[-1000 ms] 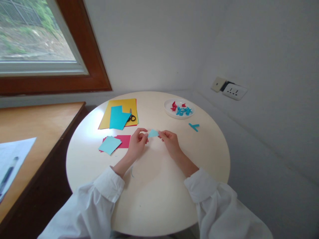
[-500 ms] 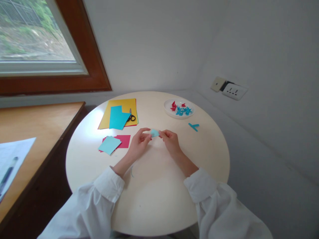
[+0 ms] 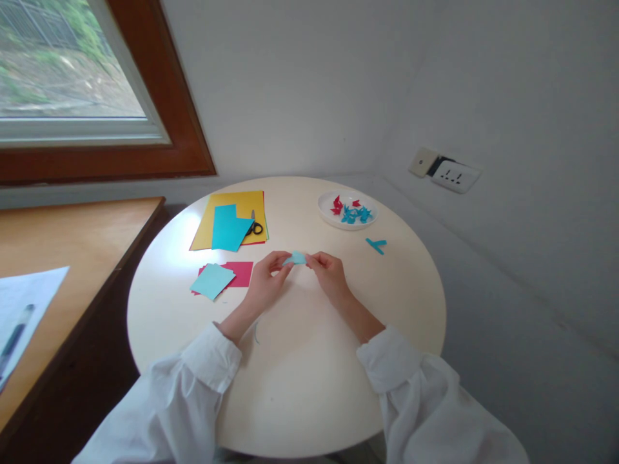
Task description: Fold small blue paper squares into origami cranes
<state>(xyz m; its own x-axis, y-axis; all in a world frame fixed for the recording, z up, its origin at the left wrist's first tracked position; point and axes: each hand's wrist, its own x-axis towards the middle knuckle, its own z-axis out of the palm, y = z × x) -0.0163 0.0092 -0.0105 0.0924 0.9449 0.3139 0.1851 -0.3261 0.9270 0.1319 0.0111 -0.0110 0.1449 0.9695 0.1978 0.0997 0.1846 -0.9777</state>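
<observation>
Angles left hand toward one o'clock and right hand toward eleven, pinching with both, near each other.

You've a rd wht tbl w/ plate; yellow stack L of plate, red squares L + nearer you, teal strips in frt.

We record plain pale blue on the small paper at frame centre; red and blue pieces on a white plate, right of upper centre; yellow sheet, left of centre; reddish-brown window frame, upper left
</observation>
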